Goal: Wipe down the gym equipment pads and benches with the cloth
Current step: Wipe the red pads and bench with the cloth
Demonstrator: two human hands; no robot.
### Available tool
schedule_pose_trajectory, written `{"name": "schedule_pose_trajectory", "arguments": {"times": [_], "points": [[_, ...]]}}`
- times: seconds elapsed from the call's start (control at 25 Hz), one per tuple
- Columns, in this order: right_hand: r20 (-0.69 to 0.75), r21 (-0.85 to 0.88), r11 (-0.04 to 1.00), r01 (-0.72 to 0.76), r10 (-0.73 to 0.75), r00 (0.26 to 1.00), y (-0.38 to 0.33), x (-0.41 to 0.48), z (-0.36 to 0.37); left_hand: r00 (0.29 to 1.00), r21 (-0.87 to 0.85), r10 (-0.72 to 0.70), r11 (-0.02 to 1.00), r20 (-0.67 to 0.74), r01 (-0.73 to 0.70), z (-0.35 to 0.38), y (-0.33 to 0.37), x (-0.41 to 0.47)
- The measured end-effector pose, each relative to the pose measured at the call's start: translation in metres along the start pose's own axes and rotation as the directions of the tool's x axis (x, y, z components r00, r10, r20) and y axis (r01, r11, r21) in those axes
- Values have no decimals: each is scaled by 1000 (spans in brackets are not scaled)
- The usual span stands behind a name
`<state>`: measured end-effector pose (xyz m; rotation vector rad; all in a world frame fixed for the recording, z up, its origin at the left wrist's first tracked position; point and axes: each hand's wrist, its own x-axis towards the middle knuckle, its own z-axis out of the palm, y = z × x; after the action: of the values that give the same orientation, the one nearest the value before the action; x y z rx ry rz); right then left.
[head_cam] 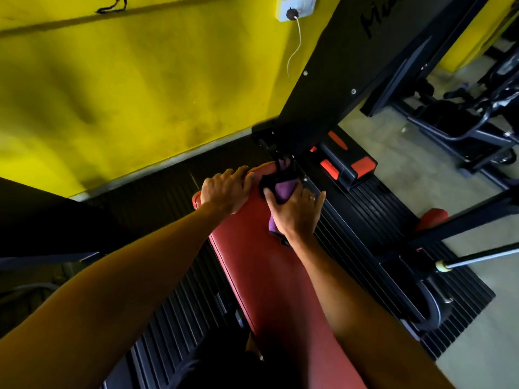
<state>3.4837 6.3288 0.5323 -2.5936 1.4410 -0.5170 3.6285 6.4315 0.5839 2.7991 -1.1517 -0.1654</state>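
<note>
A long red padded bench (261,270) runs from the bottom centre up toward a black machine frame. My left hand (224,192) rests on the far left corner of the pad, fingers curled over its edge. My right hand (295,214) presses a purple cloth (282,190) with a dark edge onto the far right part of the pad, fingers spread flat over it. The cloth shows beyond the fingers and under the wrist. A black strap handle (273,176) lies at the pad's far end, touching the cloth.
A black machine column (331,80) rises behind the bench against a yellow wall (126,94). Black ribbed rubber mats (393,226) flank the bench. A black step with orange patches (348,161) sits right of it. A chrome bar (477,258) and other machines stand at the right.
</note>
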Motion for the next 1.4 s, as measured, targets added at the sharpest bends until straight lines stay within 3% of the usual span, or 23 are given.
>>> {"name": "schedule_pose_trajectory", "arguments": {"times": [0.16, 0.32, 0.6, 0.76, 0.84, 1.04, 1.2, 1.24, 1.32, 1.4], "points": [[45, 8, 994, -106, 106, 993, 23, -41, 2, 1000, -2, 7, 1000, -15, -7, 1, 2, 2], [146, 153, 962, -225, 203, 968, -23, -11, -1, 1000, -13, -4, 1000, 9, 4, 0, 1, 1], [13, 178, 958, -224, 225, 974, -16, -47, 10, 997, -21, 61, 998, 53, -60, -2, -5, -4], [78, 228, 844, -486, 482, 873, -11, -77, 14, 994, -11, 85, 996, 69, -85, -4, -5, -4], [147, 258, 807, -531, 510, 848, -30, -59, 7, 994, -6, 93, 996, 61, -93, -3, -6, -3], [78, 276, 897, -346, 338, 938, -82, -56, 7, 988, 6, 126, 992, 84, -127, 3, -11, 0], [-2, 208, 976, -67, 69, 998, -52, -126, 18, 984, -16, 157, 988, 83, -156, 2, -14, 0], [0, 184, 980, -72, 74, 997, -35, -135, 21, 984, -15, 158, 987, 85, -157, 0, -13, -1], [61, 184, 943, -276, 270, 961, -14, -130, 22, 982, -17, 169, 986, 82, -168, 0, -13, 0], [137, 239, 826, -510, 492, 860, -18, -99, 16, 980, -16, 178, 984, 87, -178, 0, -12, 0]]}}
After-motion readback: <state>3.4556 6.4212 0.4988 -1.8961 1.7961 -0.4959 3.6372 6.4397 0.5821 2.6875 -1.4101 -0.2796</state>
